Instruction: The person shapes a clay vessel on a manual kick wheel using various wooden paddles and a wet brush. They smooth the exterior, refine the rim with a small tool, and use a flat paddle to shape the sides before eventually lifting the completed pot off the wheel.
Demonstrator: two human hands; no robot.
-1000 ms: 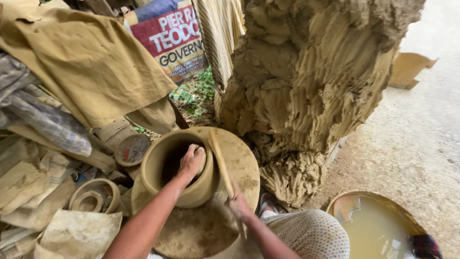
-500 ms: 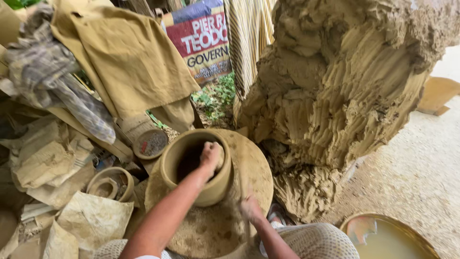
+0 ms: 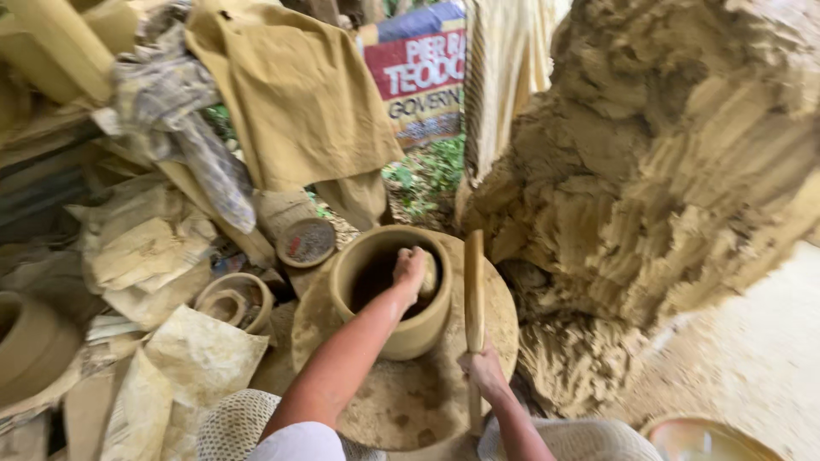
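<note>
A wet clay pot (image 3: 389,294) stands on a round, clay-smeared wheel (image 3: 401,401). My left hand (image 3: 412,271) reaches over the pot's rim and holds a small pale stone against the inner wall. My right hand (image 3: 483,372) grips the lower part of a flat wooden paddle (image 3: 473,299), which stands upright just right of the pot, close to its outer wall.
A big heap of raw clay (image 3: 666,188) rises at the right. Clay-stained cloths (image 3: 290,94) and sacks pile up at the left, with a small clay ring (image 3: 232,299), a round lid (image 3: 306,242) and a basin of muddy water (image 3: 709,440) at the lower right.
The view has shifted left and down. My right hand has lifted the wooden paddle upright beside the pot; my left hand stays inside the rim.
</note>
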